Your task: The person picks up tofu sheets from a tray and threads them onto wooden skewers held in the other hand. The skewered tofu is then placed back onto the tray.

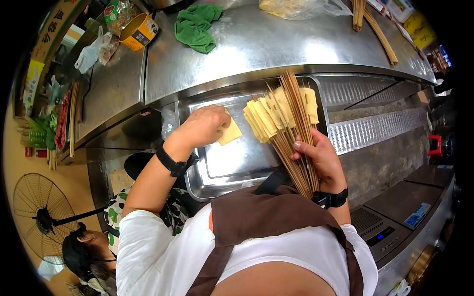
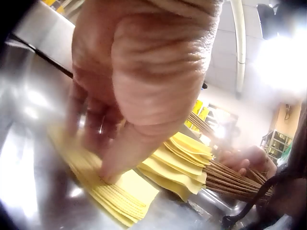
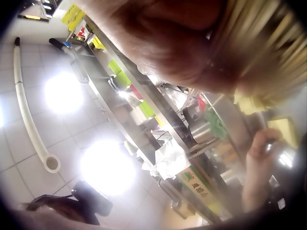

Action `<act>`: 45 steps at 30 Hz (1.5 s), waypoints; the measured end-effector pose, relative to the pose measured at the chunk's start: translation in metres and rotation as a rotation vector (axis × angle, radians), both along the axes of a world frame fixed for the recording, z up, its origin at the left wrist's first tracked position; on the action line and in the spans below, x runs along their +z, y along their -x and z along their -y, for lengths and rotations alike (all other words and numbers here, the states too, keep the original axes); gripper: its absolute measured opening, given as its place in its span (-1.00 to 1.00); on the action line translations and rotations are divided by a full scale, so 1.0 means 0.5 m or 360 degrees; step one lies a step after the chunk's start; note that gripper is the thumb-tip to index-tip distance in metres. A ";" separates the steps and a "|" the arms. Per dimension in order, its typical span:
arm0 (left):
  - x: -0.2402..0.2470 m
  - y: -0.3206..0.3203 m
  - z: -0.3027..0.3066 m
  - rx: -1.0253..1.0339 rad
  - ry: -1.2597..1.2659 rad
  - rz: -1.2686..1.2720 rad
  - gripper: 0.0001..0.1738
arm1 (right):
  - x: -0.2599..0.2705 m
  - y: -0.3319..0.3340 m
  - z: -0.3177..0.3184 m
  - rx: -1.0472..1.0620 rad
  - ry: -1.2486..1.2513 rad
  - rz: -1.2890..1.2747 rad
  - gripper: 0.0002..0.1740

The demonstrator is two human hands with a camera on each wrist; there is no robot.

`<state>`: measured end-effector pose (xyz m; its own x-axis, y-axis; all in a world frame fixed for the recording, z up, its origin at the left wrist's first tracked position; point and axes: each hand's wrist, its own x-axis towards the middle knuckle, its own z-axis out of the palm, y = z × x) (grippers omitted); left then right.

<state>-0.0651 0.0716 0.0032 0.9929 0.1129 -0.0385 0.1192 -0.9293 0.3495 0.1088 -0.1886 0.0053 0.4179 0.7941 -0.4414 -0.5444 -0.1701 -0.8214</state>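
Observation:
In the head view my left hand (image 1: 205,125) is over the left part of a metal tray (image 1: 210,185). Its thumb and fingers pinch a small stack of square yellow tofu sheets (image 2: 129,194), whose layered edges show in the left wrist view. My right hand (image 1: 321,157) grips a thick bundle of bamboo skewers (image 1: 299,106) at the tray's right side. Folded yellow tofu sheets (image 1: 261,118) on skewers fan out beside that bundle, their sticks running down under the right hand. The right wrist view shows the skewers blurred, close to the palm.
Behind the tray runs a steel counter (image 1: 266,47) with a green cloth (image 1: 197,27), a yellow tub (image 1: 139,32) and more skewers (image 1: 380,37) at the right. A person in a black cap (image 1: 79,251) is at the lower left, near a standing fan (image 1: 44,219).

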 end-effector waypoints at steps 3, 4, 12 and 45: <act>-0.001 -0.002 -0.001 -0.0019 -0.0042 -0.0051 -0.94 | -0.002 0.000 0.000 -0.0006 -0.0003 -0.0015 -0.86; -0.001 -0.003 -0.002 -0.0028 -0.0046 -0.0055 -0.94 | -0.002 -0.001 0.001 -0.0009 0.0000 -0.0019 -0.86; 0.018 0.003 -0.010 0.0186 0.0228 -0.0094 -0.97 | 0.002 0.000 0.000 0.0000 -0.0005 -0.0006 -0.87; 0.029 -0.172 0.101 0.1006 0.2475 0.1271 -0.76 | 0.019 0.005 -0.002 0.0051 0.0079 0.0061 -0.78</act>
<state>0.0207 0.0209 0.0175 0.6553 0.7530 -0.0600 -0.3246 0.3524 0.8778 0.1063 -0.1876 0.0146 0.4101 0.7847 -0.4649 -0.5062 -0.2282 -0.8317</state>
